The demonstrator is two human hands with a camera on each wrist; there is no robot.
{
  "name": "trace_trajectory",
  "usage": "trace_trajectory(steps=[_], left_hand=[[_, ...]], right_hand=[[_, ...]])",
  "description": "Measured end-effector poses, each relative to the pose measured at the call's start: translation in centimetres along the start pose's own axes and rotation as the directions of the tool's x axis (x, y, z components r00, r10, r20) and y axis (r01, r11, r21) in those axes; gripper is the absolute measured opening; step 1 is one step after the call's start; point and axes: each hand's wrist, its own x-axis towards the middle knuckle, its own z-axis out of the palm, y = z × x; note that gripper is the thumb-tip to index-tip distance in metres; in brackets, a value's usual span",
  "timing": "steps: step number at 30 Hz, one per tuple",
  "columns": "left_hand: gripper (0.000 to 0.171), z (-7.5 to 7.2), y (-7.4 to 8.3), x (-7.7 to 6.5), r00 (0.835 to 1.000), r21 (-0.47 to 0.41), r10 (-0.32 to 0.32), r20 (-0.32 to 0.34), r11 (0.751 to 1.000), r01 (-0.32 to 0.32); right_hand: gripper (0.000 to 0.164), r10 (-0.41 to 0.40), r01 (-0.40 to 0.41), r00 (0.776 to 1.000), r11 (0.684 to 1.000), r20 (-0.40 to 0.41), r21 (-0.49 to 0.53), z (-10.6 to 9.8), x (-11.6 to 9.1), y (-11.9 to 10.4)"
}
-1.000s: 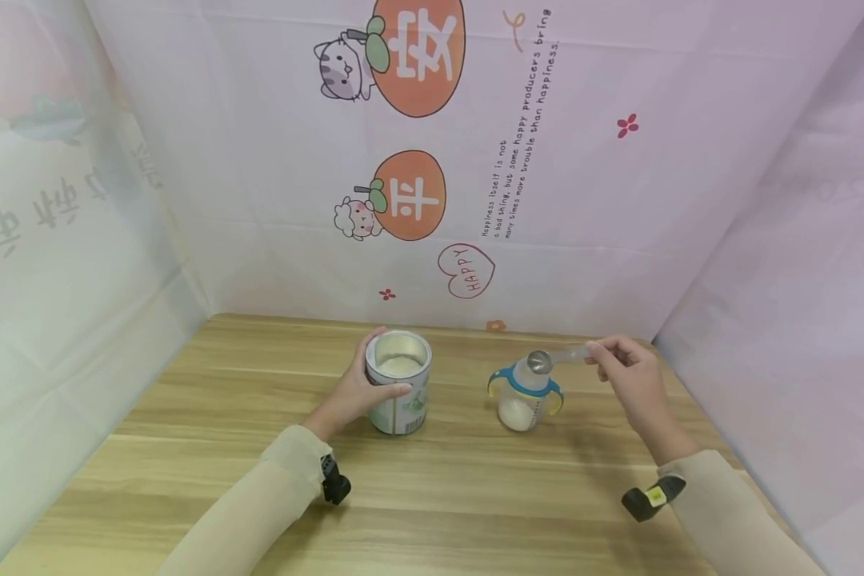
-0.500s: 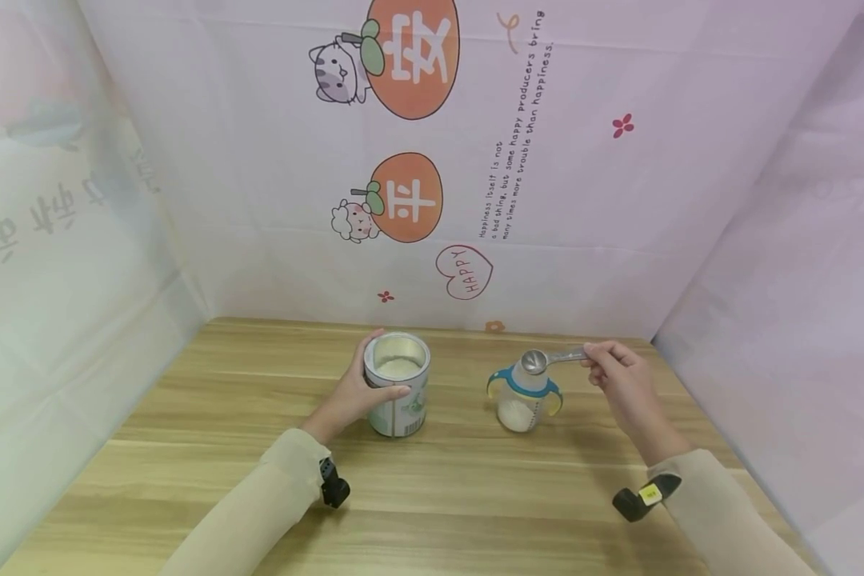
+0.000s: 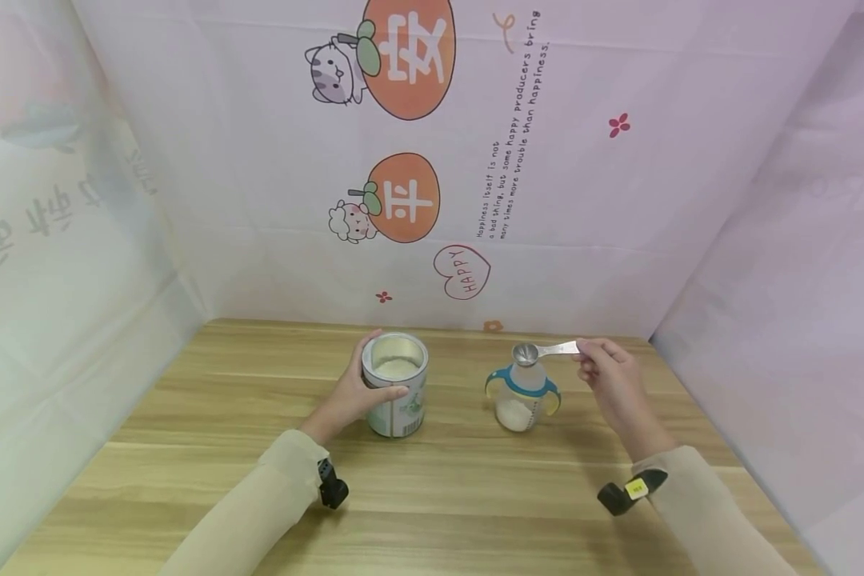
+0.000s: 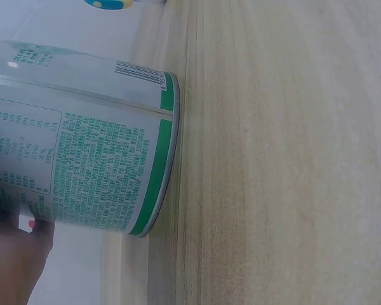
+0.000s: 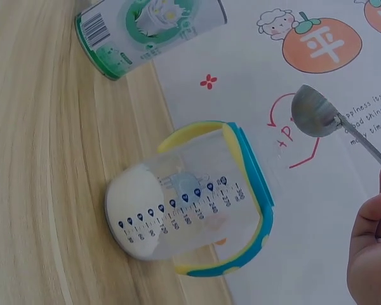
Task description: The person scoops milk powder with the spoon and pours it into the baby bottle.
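Observation:
My left hand (image 3: pixel 356 392) grips an open milk powder can (image 3: pixel 396 392) round its side, fingers behind and thumb across the front. Pale powder lies inside the can, which stands upright on the table. With thumb and fingertips my right hand (image 3: pixel 610 380) pinches the handle end of a metal measuring spoon (image 3: pixel 526 354). The spoon's bowl is over the mouth of a clear baby bottle (image 5: pixel 184 197), and in the right wrist view it is apart from the bottle. White powder fills the bottle's lower part. Its collar (image 3: pixel 522 384) is blue, with blue and yellow handles.
The wooden table (image 3: pixel 432 496) ends at a printed white cloth wall (image 3: pixel 583 240) behind the can and bottle. More cloth hangs at both sides. The can stands left of the bottle, with a strip of table between them.
The right hand and spoon have moved slightly left, and the spoon's bowl has turned and shifted over the bottle. The left hand stays on the can; the head view has shifted slightly.

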Motion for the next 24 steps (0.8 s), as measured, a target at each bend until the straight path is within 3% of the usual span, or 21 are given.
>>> trace_trajectory(steps=[5,12,15,21,24], left_hand=[[0.108,0.0,0.4,-0.1,1.0,-0.008,-0.01,0.001,1.0,0.01],[0.104,0.1,3.1,-1.3,1.0,-0.017,-0.02,0.017,1.0,0.02],[0.105,0.1,2.9,-1.1,1.0,-0.018,-0.019,0.012,1.0,0.02],[0.107,0.1,0.5,-0.3,1.0,0.003,-0.004,-0.008,1.0,0.004],[0.106,0.1,0.5,-0.3,1.0,0.015,-0.002,-0.009,1.0,0.002]], right_hand=[[0.016,-0.005,0.005,1.0,1.0,0.002,0.007,1.1,0.1,0.1],[0.019,-0.024,0.023,0.999,0.999,0.024,0.025,3.4,0.6,0.1],[0.019,-0.022,0.021,0.999,1.0,0.038,0.013,4.2,0.8,0.2],[0.021,-0.016,0.016,0.999,1.0,0.048,-0.001,5.9,0.9,0.5],[0.022,-0.008,0.008,0.999,1.0,0.039,0.012,6.7,0.9,0.8]])
